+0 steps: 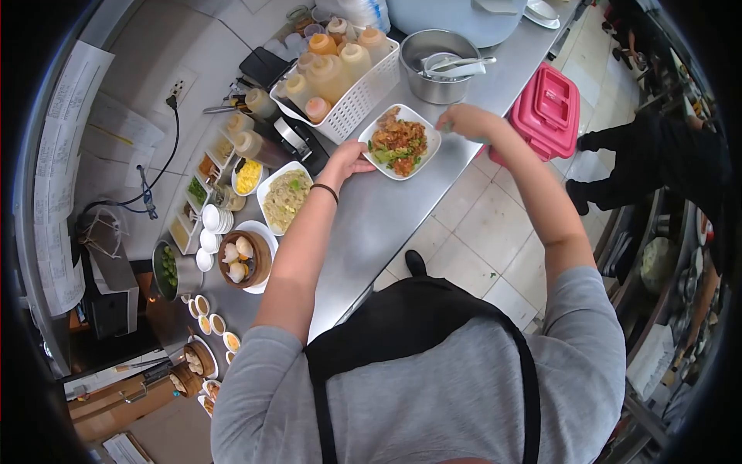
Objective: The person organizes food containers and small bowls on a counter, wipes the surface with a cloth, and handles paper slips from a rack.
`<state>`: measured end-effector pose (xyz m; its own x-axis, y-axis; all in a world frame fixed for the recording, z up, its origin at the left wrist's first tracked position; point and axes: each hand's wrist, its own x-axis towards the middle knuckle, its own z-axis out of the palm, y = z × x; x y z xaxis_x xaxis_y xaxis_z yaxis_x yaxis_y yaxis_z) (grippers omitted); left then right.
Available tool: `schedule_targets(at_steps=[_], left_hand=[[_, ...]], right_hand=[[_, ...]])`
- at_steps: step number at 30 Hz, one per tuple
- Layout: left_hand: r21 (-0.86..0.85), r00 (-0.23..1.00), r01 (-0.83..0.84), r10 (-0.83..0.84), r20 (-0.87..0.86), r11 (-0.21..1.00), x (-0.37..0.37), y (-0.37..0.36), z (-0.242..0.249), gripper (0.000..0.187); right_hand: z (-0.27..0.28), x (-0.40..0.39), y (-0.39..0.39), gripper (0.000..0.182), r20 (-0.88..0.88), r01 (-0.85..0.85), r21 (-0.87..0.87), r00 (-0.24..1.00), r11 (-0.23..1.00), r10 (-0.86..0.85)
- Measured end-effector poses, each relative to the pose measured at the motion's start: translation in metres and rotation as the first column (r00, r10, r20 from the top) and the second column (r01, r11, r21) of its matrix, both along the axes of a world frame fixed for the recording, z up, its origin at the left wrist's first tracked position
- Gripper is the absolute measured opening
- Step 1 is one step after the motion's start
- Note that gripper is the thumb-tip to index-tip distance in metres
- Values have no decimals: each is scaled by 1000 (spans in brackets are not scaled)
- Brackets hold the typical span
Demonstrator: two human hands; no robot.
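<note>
A square white plate (426, 162) heaped with browned, saucy food over green leaves sits on the steel counter in front of me. My left hand (352, 160) grips its left rim, thumb up near the edge and fingers low along the side. At the plate's right edge is my right hand (469, 122), its fingers pinched together around something small and greenish that I cannot make out. Left of my left wrist stands a second white dish (284, 197) of fried rice. Behind the plate is a white basket (357, 109) of sauce bottles.
A steel pot (437, 90) with ladles stands behind my right hand. On the left are a bamboo steamer (268, 246) of dumplings, small sauce cups (217, 323) and topping trays (182, 232). A pink lidded bin (547, 108) is beyond the counter edge; a person (649, 158) stands right.
</note>
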<state>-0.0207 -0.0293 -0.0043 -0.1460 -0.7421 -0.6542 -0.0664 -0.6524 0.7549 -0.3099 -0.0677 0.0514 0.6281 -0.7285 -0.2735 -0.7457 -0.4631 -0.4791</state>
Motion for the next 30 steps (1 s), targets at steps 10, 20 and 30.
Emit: schedule_targets(at_steps=[10, 20, 30], left_hand=[[-6, 999, 46, -47, -13, 999, -5, -11, -4, 37], [-39, 1000, 26, -26, -10, 999, -3, -4, -7, 38], [-196, 985, -169, 156, -80, 966, 60, 80, 33, 36]], right_hand=[[27, 7, 28, 46, -183, 80, 125, 981, 989, -56], [36, -41, 30, 37, -45, 59, 401, 998, 914, -45], [-101, 10, 63, 55, 79, 189, -529, 982, 827, -174]])
